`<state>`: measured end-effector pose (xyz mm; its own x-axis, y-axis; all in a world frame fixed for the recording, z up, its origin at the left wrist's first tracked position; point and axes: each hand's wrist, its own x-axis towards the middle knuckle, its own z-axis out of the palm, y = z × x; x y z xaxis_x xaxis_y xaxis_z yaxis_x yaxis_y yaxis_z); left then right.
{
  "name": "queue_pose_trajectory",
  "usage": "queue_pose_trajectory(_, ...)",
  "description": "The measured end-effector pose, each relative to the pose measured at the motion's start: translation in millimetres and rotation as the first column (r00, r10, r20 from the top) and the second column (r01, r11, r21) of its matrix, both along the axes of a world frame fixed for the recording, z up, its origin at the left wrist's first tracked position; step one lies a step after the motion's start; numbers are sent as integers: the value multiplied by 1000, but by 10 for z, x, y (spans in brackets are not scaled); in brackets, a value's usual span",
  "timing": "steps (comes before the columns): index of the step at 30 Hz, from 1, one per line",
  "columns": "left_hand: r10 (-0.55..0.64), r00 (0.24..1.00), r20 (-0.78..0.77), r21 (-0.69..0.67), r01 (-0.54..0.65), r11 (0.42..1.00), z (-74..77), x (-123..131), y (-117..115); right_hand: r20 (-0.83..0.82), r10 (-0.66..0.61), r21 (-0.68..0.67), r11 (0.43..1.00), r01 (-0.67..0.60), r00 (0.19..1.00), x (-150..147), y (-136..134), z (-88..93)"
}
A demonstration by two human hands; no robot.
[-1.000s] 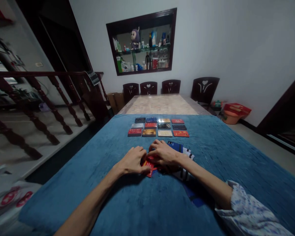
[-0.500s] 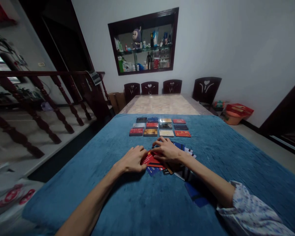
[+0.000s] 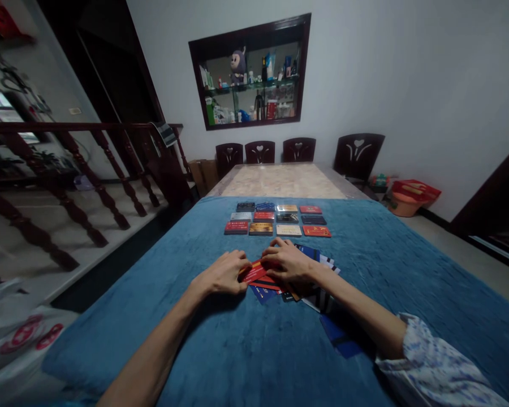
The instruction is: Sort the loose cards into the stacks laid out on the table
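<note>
My left hand and my right hand meet over a loose pile of cards on a blue cloth. Both pinch a red card lifted slightly at its left end; the left hand's fingers curl on its left edge, the right hand's fingers press on its right part. Under it lie more red, blue and striped cards. Farther away, a neat grid of cards lies in three rows on the cloth.
One blue card lies apart near my right forearm. Beyond the cloth the marble table top shows, with several dark chairs behind it. A wooden railing runs on the left; a red basin sits on the floor at right.
The pile has spread out from under my hands, showing more cards. The red card has come up between both hands. My right hand shifted slightly away from me.
</note>
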<state>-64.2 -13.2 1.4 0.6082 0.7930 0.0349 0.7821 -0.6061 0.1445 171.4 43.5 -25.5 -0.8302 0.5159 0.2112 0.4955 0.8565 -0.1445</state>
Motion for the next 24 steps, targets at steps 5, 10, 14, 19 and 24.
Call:
queue_pose_trajectory(5, -7, 999, 44, -8, 7, 1000, 36, -46, 62, -34, 34, -38, 999, -35, 999, -15, 32, -24)
queue_pose_trajectory(10, -3, 978, 207, -61, 17, 998, 40, -140, 122, -56, -29, -81, 996, 24, 998, -69, 122, -52)
queue_pose_trajectory(14, 60, 941, 333, -82, -34, 996, 41, -211, 150, -63, -104, -120, 988, 96, 993, -124, 172, -18)
queue_pose_trajectory(19, 109, 910, 399, -95, -78, 992, 29, -271, 198, -43, -192, -137, 973, 185, 980, -169, 186, 7)
queue_pose_trajectory(24, 101, 908, 407, -49, -88, 995, -19, -301, 245, -61, -259, -117, 961, 251, 964, -209, 161, -24)
